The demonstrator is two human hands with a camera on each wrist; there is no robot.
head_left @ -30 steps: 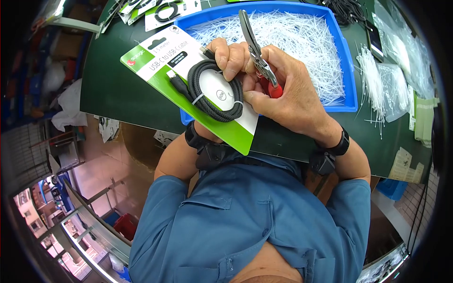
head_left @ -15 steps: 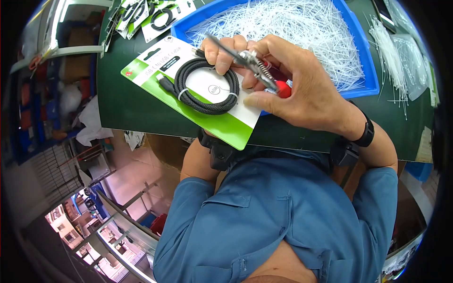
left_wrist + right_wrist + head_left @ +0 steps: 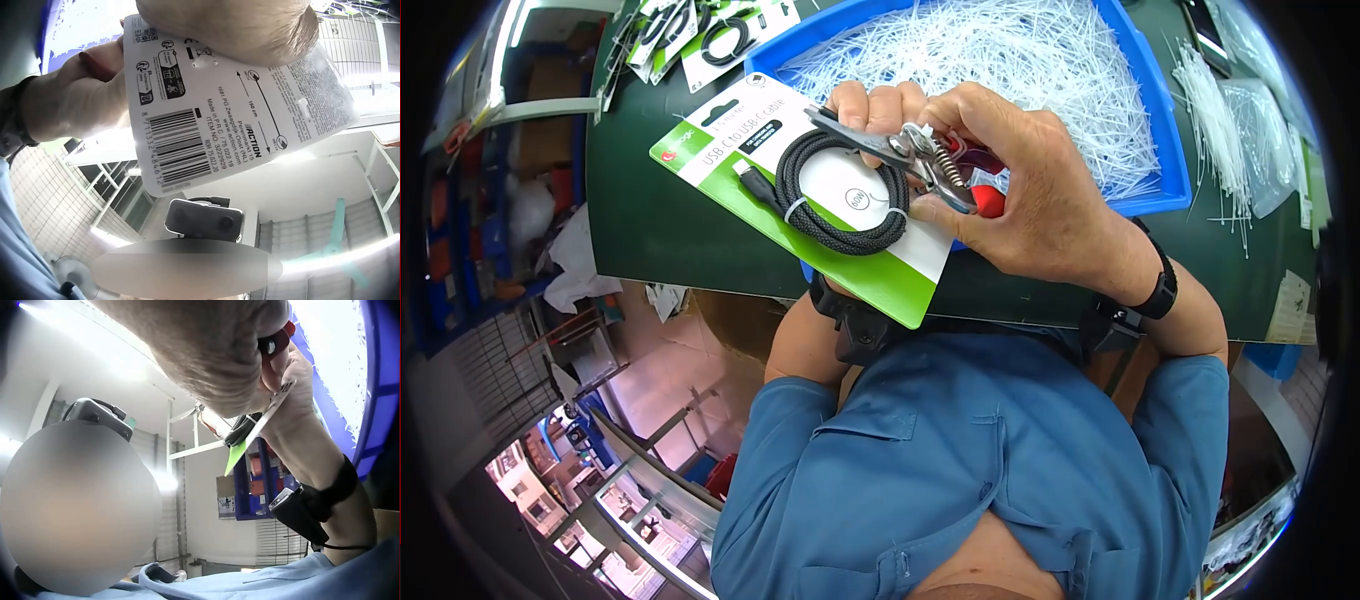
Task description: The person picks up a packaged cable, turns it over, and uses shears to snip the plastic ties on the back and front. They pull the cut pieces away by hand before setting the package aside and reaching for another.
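My left hand (image 3: 875, 108) grips a green and white USB-C cable card (image 3: 800, 190) from behind, fingers curled over its top edge. A coiled black braided cable (image 3: 835, 195) is tied to the card with white zip ties. My right hand (image 3: 1030, 190) holds red-handled cutting pliers (image 3: 910, 155), their tips lying over the top of the coil. In the left wrist view the card's printed back with barcode (image 3: 219, 112) shows under my left hand (image 3: 237, 28). The right wrist view has my right hand (image 3: 212, 350), a red handle (image 3: 278, 340) and the card's green edge (image 3: 240, 453).
A blue tray (image 3: 1145, 110) full of white zip ties lies on the dark green table (image 3: 680, 220) behind my hands. More packaged cables (image 3: 700, 30) lie at the far left. Bags of zip ties (image 3: 1250, 130) sit to the right. The table edge runs just below the card.
The pliers have swung from pointing up and away to lying leftward across the coil's top. The card has shifted slightly left.
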